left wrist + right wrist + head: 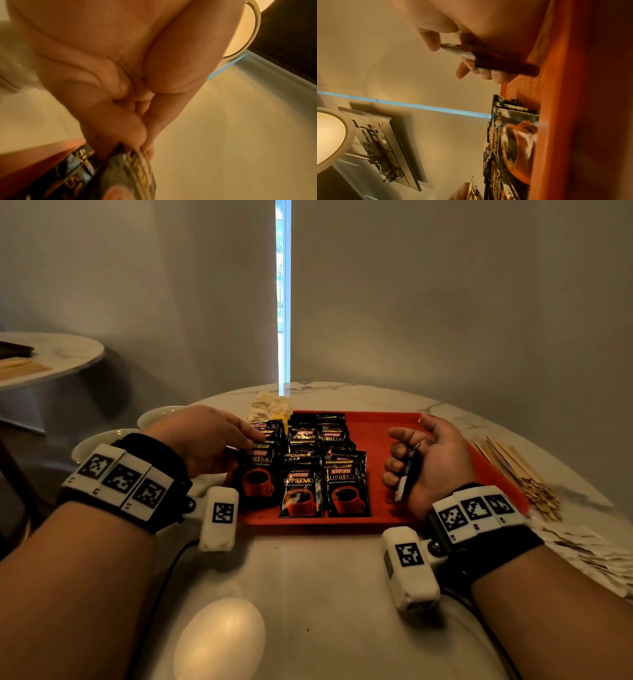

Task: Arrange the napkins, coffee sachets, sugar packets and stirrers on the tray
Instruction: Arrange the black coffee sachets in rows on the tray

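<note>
Holding three rows of coffee sachets (310,465), long axes front-to-back, the red tray (387,440) lay flat; left hand (205,436) pinched one sachet; right hand (428,460) gripped several edge-on.

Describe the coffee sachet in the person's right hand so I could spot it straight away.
Find the red tray on the marble table; rows of black coffee sachets lie flat on its left half. Over the bare right half, the right hand grips one sachet. Unlike the rest, it is lifted and seen edge-on.
</note>
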{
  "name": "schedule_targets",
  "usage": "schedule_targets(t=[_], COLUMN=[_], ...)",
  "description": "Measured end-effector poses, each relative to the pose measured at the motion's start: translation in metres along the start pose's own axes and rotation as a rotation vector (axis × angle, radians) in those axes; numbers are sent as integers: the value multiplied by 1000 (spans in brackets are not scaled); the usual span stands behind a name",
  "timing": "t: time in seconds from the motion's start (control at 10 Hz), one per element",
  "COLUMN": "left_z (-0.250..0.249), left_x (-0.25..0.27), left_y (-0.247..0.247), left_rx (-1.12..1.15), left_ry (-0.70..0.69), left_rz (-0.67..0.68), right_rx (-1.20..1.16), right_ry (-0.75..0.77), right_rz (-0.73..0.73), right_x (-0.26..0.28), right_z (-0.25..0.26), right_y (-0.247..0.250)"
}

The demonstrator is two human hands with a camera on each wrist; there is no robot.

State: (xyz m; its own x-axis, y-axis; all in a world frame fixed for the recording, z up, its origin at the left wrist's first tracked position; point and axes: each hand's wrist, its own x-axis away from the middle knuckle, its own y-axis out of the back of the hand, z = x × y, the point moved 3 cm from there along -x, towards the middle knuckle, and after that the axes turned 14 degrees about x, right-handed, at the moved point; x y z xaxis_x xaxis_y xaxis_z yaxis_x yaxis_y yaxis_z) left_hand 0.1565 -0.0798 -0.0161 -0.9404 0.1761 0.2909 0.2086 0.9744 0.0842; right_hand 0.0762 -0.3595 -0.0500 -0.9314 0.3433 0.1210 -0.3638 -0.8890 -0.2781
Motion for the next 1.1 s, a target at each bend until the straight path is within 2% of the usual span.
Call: schedule_targets(t=[0.2,0.6,1.0,1.1], left_z=[0,-2,-11,-14], left_x=[4,9,12,11], left_y=[1,-1,-4,-5], left_rx=[-72,-90,-7,68], left_ry=[40,5,-131,-189], left_rz=[32,28,8,37], right_rx=[3,0,56,63], right_ry=[1,4,40,74], right_rz=[4,12,68,117], right_x=[-1,0,10,11], right_z=[-1,-1,5,7], right_y=[0,-2,-16,-22])
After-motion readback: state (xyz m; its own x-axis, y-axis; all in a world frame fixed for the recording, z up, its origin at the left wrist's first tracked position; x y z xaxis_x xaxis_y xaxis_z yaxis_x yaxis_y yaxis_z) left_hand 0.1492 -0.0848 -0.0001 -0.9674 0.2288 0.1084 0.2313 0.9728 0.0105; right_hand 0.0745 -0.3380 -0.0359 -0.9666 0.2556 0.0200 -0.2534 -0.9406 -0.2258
